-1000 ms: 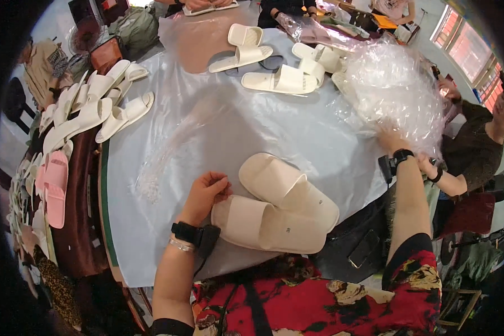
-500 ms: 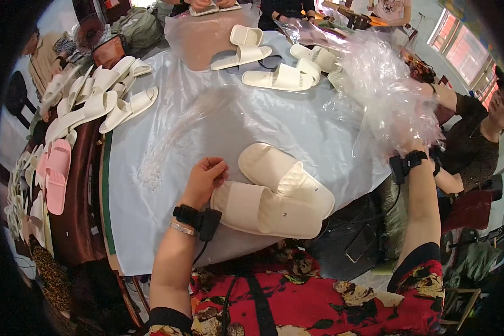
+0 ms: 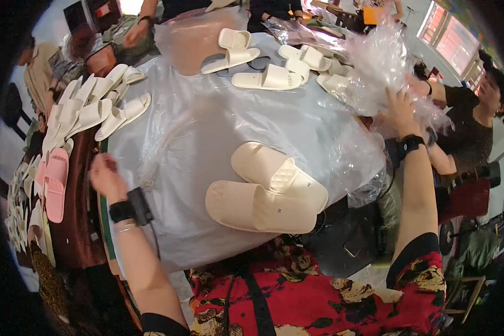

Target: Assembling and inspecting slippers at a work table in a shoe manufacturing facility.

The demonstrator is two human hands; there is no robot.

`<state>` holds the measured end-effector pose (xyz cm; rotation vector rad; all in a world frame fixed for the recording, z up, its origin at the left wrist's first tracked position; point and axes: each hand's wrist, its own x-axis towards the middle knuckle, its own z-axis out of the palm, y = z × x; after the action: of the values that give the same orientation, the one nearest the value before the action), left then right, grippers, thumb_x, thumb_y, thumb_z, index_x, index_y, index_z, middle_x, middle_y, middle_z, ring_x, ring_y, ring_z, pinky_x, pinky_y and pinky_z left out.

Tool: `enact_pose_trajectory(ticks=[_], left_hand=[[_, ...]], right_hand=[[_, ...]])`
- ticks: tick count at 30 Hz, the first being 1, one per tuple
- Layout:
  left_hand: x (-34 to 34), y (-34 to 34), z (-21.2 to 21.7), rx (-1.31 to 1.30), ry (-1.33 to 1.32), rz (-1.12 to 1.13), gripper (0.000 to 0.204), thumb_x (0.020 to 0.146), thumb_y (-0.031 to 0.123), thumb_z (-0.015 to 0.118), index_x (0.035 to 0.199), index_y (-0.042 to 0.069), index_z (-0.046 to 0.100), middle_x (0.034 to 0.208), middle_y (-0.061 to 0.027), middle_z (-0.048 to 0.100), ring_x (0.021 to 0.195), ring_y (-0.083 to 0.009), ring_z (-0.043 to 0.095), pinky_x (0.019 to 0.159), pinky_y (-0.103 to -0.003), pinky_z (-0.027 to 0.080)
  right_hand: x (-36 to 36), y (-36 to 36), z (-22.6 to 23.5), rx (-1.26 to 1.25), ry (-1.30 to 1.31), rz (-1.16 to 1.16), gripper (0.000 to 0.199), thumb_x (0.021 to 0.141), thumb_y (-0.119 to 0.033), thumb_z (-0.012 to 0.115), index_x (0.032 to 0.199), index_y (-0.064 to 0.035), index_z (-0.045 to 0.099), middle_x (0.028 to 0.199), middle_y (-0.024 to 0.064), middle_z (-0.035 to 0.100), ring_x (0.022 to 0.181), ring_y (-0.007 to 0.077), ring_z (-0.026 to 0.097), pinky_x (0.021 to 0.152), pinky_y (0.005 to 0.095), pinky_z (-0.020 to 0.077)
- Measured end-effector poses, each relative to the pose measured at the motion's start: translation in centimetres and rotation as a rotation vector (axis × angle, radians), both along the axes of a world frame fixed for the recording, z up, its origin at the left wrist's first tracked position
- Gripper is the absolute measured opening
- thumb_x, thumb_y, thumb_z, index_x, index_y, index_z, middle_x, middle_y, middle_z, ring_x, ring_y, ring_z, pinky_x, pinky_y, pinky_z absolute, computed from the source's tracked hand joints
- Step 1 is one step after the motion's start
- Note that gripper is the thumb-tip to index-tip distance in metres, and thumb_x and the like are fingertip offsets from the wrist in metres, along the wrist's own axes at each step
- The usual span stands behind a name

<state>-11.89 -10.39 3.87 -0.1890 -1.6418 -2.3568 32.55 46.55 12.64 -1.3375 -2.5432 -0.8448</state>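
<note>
Crinkled clear plastic bags point(image 3: 378, 73), heaped at table's far right edge
</note>
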Motion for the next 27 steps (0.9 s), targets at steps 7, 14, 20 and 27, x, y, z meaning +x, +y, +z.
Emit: enact_pose_trajectory(ticks=[7, 14, 20, 27], left_hand=[[2.3, 1.0, 0.8, -0.165, 0.260, 0.118, 0.015, 0.091, 0.010, 0.062, 0.100, -0.001, 0.058, 0.091, -0.0063, 0.062, 0.081, -0.0134, 0.060, 0.071, -0.025, 0.051], [8.5, 8.7, -4.5, -0.318, 0.088, -0.336, 0.010, 0.090, 0.011, 0.063, 0.092, 0.002, 0.060, 0.087, -0.0041, 0.060, 0.075, -0.0127, 0.060, 0.068, -0.025, 0.051], [9.5, 10.0, -5.8, -0.266, -0.108, -0.437, 0.011, 0.089, 0.014, 0.066, 0.092, 0.005, 0.060, 0.079, 0.0003, 0.059, 0.069, -0.0103, 0.059, 0.064, -0.023, 0.049], [9.5, 9.5, -7.7, -0.287, -0.163, -0.455, 0.011, 0.089, 0.012, 0.062, 0.093, 0.003, 0.058, 0.082, -0.0007, 0.057, 0.069, -0.0103, 0.054, 0.065, -0.024, 0.047]], right_hand=[[1.9, -6.2, 0.8, -0.171, 0.486, 0.339, 0.063, 0.081, -0.032, 0.066, 0.130, 0.0009, 0.046, 0.124, 0.0250, 0.053, 0.118, 0.0377, 0.049, 0.100, 0.0439, 0.0397], [3.3, -10.7, -12.9, -0.528, 0.272, 0.371, 0.038, 0.080, -0.020, 0.060, 0.114, -0.0053, 0.058, 0.101, 0.0217, 0.061, 0.096, 0.0385, 0.059, 0.084, 0.0465, 0.0479], [-0.2, -13.7, -6.3, -0.302, 0.497, 0.516, 0.031, 0.075, -0.004, 0.056, 0.106, -0.0072, 0.059, 0.087, 0.0167, 0.061, 0.087, 0.0364, 0.058, 0.077, 0.0451, 0.0472], [-6.9, -13.5, -3.6, 0.095, 0.533, 0.560, 0.044, 0.077, -0.009, 0.059, 0.121, -0.0102, 0.054, 0.127, 0.0176, 0.049, 0.124, 0.0367, 0.041, 0.098, 0.0590, 0.0340]])
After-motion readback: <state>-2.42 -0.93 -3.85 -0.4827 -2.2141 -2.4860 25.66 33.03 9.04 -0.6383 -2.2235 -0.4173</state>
